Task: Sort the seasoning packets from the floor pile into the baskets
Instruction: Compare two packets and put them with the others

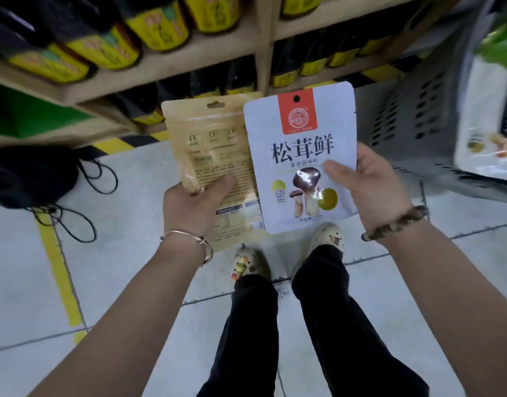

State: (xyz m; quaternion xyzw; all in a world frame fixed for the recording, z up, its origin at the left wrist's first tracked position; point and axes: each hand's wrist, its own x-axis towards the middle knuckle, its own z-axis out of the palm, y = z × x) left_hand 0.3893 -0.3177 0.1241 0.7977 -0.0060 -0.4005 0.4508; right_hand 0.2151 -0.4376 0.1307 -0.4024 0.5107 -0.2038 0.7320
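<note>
While seemingly pinched, packet (301, 133) overtops right hand (369, 184).

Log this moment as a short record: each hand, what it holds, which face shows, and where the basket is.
left hand: holds tan packet, printed back showing
right hand: holds white packet, mushroom front showing
overlap: white packet covers the tan packet's right edge
basket: grey, on the person's right
floor: black bag at the left
</note>
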